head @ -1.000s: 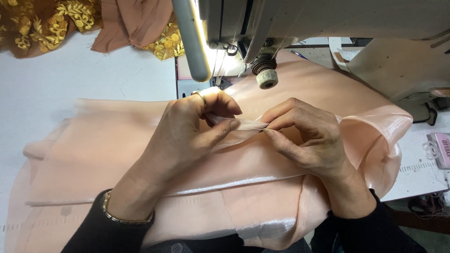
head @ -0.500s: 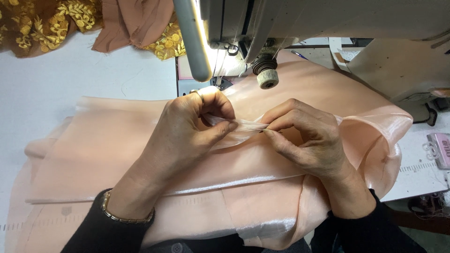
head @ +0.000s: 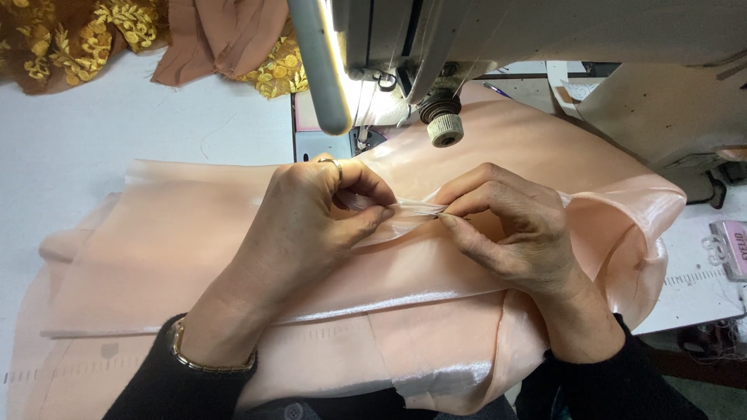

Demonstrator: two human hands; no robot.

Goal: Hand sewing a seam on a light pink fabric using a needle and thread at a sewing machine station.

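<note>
A shiny peach fabric (head: 179,249) lies spread over the white table and hangs off its front edge. My left hand (head: 311,225), with a ring and a gold bracelet, pinches a folded edge of the peach fabric between thumb and fingers. My right hand (head: 506,229) pinches the same fold just to the right, fingertips nearly touching the left ones. Both hands sit just in front of the sewing machine's needle area (head: 366,132).
A grey-white sewing machine (head: 545,39) spans the top, with a lit tube lamp (head: 319,70) and a round knob (head: 445,132). Brown cloth with gold embroidery (head: 78,39) lies at the back left. A pink box (head: 731,245) sits at the right edge.
Nothing has clearly moved; both hands keep the same pinch on the fold, with only slight finger adjustment.
</note>
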